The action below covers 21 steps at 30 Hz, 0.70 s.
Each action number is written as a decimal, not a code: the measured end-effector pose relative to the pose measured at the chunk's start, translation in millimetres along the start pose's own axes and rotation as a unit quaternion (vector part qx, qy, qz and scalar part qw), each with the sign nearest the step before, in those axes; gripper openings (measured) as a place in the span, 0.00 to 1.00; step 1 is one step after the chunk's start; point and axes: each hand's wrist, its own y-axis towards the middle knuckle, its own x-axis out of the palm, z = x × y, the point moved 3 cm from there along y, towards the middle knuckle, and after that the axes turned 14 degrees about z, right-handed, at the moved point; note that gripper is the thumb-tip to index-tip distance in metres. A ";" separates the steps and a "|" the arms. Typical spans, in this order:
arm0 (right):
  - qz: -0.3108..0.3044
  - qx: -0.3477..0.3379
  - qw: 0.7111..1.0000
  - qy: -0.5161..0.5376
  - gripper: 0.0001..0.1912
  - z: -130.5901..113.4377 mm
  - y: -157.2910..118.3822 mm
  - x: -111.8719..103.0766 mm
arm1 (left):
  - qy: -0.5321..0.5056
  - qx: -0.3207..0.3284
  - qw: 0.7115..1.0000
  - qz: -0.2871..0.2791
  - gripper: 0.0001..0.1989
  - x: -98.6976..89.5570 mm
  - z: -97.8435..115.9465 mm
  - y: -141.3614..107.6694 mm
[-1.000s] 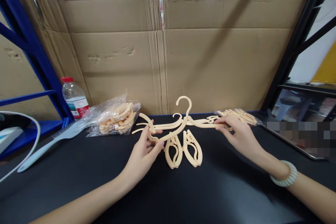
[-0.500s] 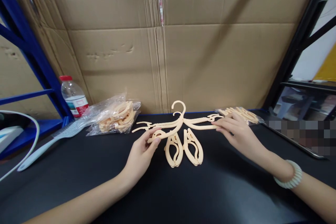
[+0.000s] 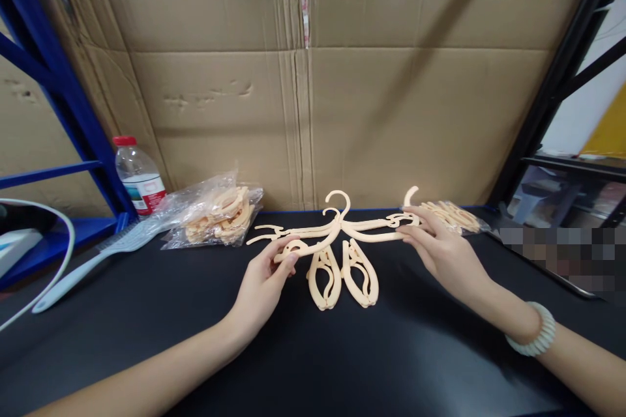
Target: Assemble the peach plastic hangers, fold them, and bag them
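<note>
An unfolded cream hanger (image 3: 320,249) is pinched at its left end by my left hand (image 3: 264,277), thumb in front. My right hand (image 3: 443,244) grips the end of its right arm between thumb and fingers. A curved hook tip (image 3: 411,196) rises above my right fingers. Behind it another unfolded hanger (image 3: 308,232) lies with its arms spread, and the two hooks (image 3: 339,199) stand near each other in the middle. Two folded hangers (image 3: 324,280) (image 3: 360,277) lie side by side on the black table between my hands.
Bagged cream hangers (image 3: 220,218) lie at the left, with more bagged hangers (image 3: 454,216) at the back right. A red-capped bottle (image 3: 141,179), a pale blue brush (image 3: 92,264) and a white cable (image 3: 71,244) are on the left. Cardboard (image 3: 220,98) walls the back.
A curved hook tip now sticks up above my right fingers, where none showed before. My right hand has shifted slightly; my left hand keeps its pinch. The camera view has moved a little.
</note>
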 end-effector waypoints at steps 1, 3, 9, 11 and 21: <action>0.002 0.018 0.999 0.047 0.11 0.3 0.6 0.9 | 0.000 0.001 1.000 0.000 0.21 -0.1 -0.5 0.5; 0.015 0.053 0.991 0.121 0.12 1.0 1.7 1.9 | 0.002 0.006 1.000 -0.003 0.20 0.0 -0.6 1.0; -0.024 0.258 0.911 0.322 0.21 8.0 -3.1 11.0 | -0.008 0.008 1.000 -0.011 0.19 0.8 2.0 -0.3; -0.053 0.311 0.874 0.370 0.23 9.6 -4.7 14.4 | -0.017 0.008 1.000 -0.010 0.19 1.0 3.2 -0.8; -0.094 0.407 0.755 0.506 0.15 -3.1 0.2 8.9 | -0.108 -0.020 0.994 0.005 0.22 2.2 19.1 -10.2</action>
